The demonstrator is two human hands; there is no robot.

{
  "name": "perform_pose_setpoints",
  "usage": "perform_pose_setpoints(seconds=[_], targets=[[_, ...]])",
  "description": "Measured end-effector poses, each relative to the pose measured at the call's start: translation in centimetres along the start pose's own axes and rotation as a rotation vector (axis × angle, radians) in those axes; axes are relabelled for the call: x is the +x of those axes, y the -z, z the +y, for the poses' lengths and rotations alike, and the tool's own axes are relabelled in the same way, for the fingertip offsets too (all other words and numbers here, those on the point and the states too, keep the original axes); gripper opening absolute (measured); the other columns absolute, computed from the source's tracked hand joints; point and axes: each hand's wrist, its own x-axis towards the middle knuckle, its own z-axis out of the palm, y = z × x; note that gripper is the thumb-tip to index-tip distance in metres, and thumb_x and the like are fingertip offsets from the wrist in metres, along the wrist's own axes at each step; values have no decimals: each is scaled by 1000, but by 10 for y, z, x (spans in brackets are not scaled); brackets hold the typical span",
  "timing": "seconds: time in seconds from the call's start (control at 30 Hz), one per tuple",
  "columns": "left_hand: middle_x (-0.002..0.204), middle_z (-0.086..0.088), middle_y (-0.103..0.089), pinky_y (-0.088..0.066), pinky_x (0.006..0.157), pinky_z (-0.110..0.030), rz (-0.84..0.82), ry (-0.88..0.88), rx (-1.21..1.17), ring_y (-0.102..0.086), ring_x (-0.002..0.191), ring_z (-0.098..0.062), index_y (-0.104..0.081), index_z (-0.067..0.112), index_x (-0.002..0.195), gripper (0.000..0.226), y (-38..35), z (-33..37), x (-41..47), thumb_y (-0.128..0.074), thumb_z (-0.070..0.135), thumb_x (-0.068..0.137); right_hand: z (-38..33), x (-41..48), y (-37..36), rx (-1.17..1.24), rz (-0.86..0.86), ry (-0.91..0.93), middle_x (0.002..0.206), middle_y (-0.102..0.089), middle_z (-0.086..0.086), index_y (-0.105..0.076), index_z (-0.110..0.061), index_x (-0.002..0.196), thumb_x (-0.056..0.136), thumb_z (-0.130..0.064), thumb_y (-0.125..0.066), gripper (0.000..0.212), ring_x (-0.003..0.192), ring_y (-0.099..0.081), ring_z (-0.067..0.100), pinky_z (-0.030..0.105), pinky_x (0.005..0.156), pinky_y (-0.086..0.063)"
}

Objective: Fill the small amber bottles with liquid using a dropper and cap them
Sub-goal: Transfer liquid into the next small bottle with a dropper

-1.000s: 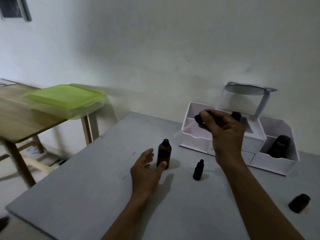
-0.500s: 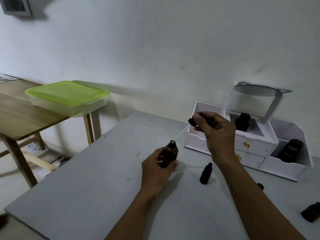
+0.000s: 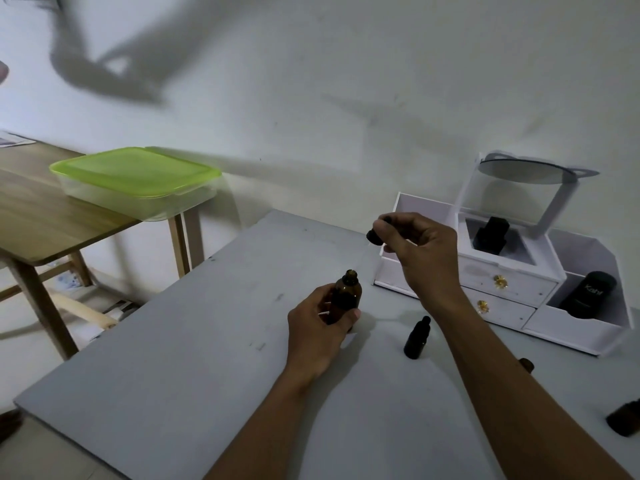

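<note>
An open amber bottle (image 3: 347, 292) stands upright on the grey table (image 3: 194, 368), and my left hand (image 3: 320, 332) grips its body from the near side. My right hand (image 3: 415, 251) pinches the black bulb of a dropper (image 3: 374, 236) above and right of the bottle's mouth; its thin glass tube slants down toward the mouth and is hard to see. A small capped dark bottle (image 3: 417, 338) stands just right of my left hand. Another amber bottle (image 3: 625, 419) lies at the right edge, and a small one (image 3: 527, 363) peeks out behind my right forearm.
A white drawer organiser (image 3: 509, 289) with a tilted mirror (image 3: 530, 173) sits at the back right, holding a black bottle (image 3: 491, 235) and a dark jar (image 3: 588, 294). A wooden table (image 3: 38, 223) with a green-lidded box (image 3: 138, 181) stands to the left.
My left hand closed round the amber bottle. My right hand brought the dropper from over the organiser leftward and down, toward the bottle's mouth.
</note>
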Motion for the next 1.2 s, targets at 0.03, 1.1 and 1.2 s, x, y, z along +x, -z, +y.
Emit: perform_pose_setpoints(seconds=[0.03, 1.1, 1.2], targets=[[92, 32, -61, -42, 65, 0, -1, -1, -2, -61, 84, 12, -65, 33, 114, 45, 0, 0, 0, -83, 25, 74, 2, 0, -2, -15, -19, 3, 77, -78, -6, -76, -21, 89, 86, -20, -76, 4, 79, -75, 10, 34, 75, -61], [91, 29, -61, -40, 65, 2, -4, 15, 50, -60, 78, 14, -60, 41, 106, 41, 2, 0, 0, -82, 25, 75, 2, -3, -17, -200, -107, 18, 74, -76, -9, -79, -14, 86, 86, -20, -77, 6, 72, -72, -1, 6, 67, -47], [89, 29, -63, -46, 74, -6, -13, 29, 52, -61, 82, 13, -62, 42, 105, 41, 3, 1, -2, -81, 23, 75, -28, 10, -3, -140, -61, 48, 75, -78, -5, -78, -12, 89, 86, -19, -76, 8, 74, -73, 2, 9, 70, -49]])
